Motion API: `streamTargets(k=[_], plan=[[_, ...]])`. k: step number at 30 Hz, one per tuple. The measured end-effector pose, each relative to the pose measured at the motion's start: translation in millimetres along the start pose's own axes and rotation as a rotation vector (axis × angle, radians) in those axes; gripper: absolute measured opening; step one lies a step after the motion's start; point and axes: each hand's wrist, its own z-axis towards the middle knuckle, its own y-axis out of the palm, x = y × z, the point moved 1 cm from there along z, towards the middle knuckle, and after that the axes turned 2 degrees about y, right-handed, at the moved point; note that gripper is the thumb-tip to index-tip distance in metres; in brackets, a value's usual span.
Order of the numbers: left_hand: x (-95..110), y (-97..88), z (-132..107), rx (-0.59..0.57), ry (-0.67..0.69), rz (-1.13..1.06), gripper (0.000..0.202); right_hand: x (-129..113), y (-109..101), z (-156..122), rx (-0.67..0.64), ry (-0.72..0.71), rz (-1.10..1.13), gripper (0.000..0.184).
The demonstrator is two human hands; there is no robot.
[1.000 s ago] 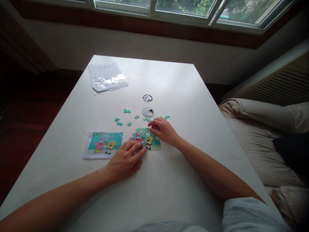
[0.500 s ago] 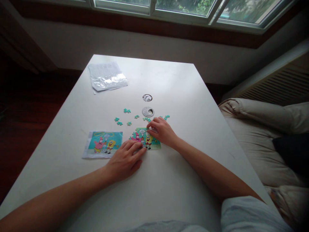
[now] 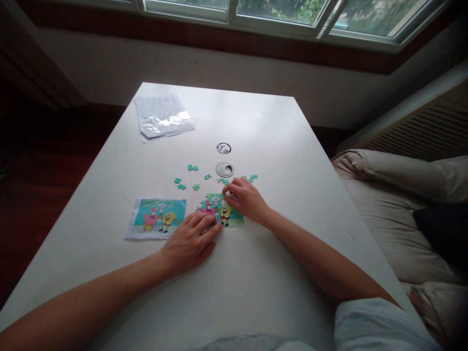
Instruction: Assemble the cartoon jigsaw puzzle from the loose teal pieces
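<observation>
A small cartoon jigsaw puzzle (image 3: 219, 210), partly assembled, lies on the white table (image 3: 256, 263). My left hand (image 3: 190, 241) rests flat at its near left corner, fingers stretched onto its edge. My right hand (image 3: 245, 197) has its fingers curled and pressed down on the puzzle's upper right corner; I cannot make out whether a piece is under them. Several loose teal pieces (image 3: 192, 168) lie scattered just beyond the puzzle. A printed reference picture (image 3: 156, 218) of the same cartoon lies to the left.
Two round metal-rimmed ports (image 3: 224, 169) sit in the table's middle. A clear plastic bag over paper (image 3: 163, 117) lies at the far left. A cushioned sofa (image 3: 405, 195) stands to the right, a window (image 3: 278, 9) at the far wall.
My right hand drew slightly nearer and lower onto the puzzle's upper right corner. My left hand stayed put.
</observation>
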Motion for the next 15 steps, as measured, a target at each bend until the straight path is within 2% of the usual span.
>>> streamTargets(k=[15], plan=[[0.3, 0.3, 0.4, 0.004, -0.001, 0.008, 0.042, -2.3, -1.0, -1.2, -0.001, -0.011, -0.003, 0.013]])
